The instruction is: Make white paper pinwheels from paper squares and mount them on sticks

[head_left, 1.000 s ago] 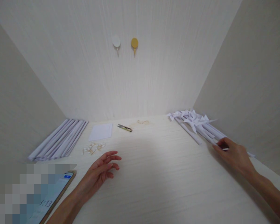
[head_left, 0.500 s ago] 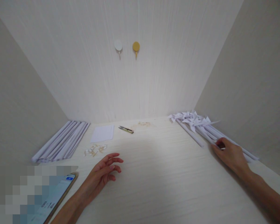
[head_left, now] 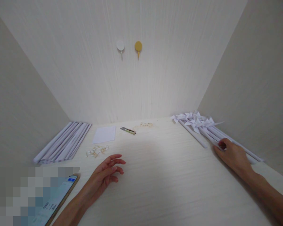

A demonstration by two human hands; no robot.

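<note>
My left hand (head_left: 106, 171) is held over the white tabletop with its fingers apart and slightly bent, holding nothing. At the right, my right hand (head_left: 233, 155) has its thumb and fingers closed around the lower end of a rolled-paper stick in the pile of white paper pinwheels (head_left: 196, 122). The fingers partly cover that stick. Pinwheel heads lie bunched towards the back wall, with their paper sticks pointing towards me. One separate stick (head_left: 194, 135) lies at the pile's left edge.
Rolled paper tubes (head_left: 63, 142) lie along the left wall. Close by are a stack of white paper (head_left: 104, 135), small white-tipped sticks (head_left: 97, 151), thread snips (head_left: 128, 130) and tan scraps (head_left: 146, 125). A phone (head_left: 58, 199) is at lower left. Two hooks (head_left: 138, 46) hang on the back wall.
Both hands keep nearly the same place and pose. The whole view has shifted very slightly.
</note>
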